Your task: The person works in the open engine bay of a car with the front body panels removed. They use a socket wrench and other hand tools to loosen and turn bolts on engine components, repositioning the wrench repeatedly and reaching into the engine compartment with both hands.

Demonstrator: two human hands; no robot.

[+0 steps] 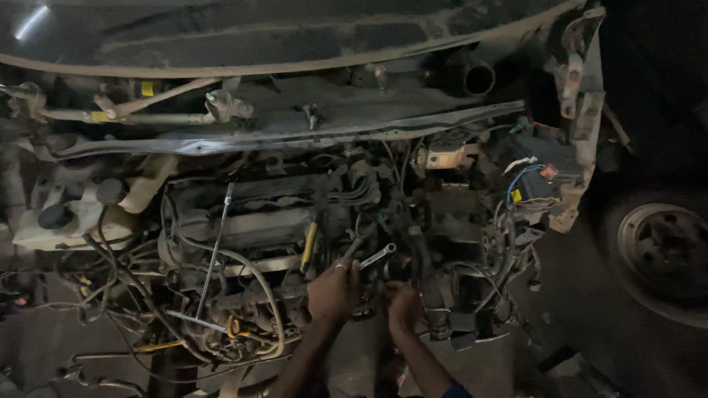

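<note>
- Dusty grey car engine bay (258, 228), bonnet raised, wires and hoses loose across it.
- Dark wheel with pale steel rim (664, 250), far right.
- Left hand (333, 291), low centre, grip closed around the shank of a silver metal spanner (378, 256), whose ring end points up-right.
- Right hand (403, 301), just beside it, pressed into the engine; its grip cannot be told.
- Yellow-handled screwdriver (309, 245), upright, left of the spanner.

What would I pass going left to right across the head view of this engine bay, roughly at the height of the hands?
White fluid reservoir → thin metal prop rod → yellow-handled tool → left hand → wrench → right hand → blue wires → wheel.
</note>
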